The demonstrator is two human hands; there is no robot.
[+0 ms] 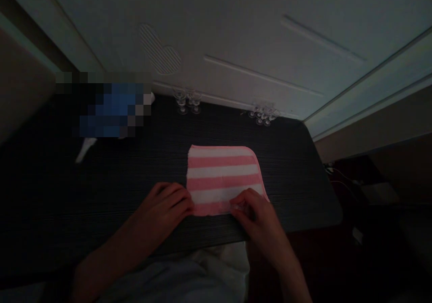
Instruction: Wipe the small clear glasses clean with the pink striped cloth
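Observation:
A pink-and-white striped cloth [222, 172] lies flat on the dark table, its near edge between my two hands. My left hand [172, 202] is closed at the cloth's near left corner, with its fingertips pinching the edge. Over the near right part of the cloth, my right hand [253, 208] is closed on a small clear glass [227, 206]. This glass lies on its side along the near edge, and my fingers cover part of it. The dim light blurs its outline.
Several small stemmed glasses [187, 101] stand at the back of the table [145, 168] against a pale panel [219, 28], and another group of stemmed glasses [263, 114] stands farther right. A blurred-out blue object [114, 109] is at the back left. The table's rounded edge ends at right.

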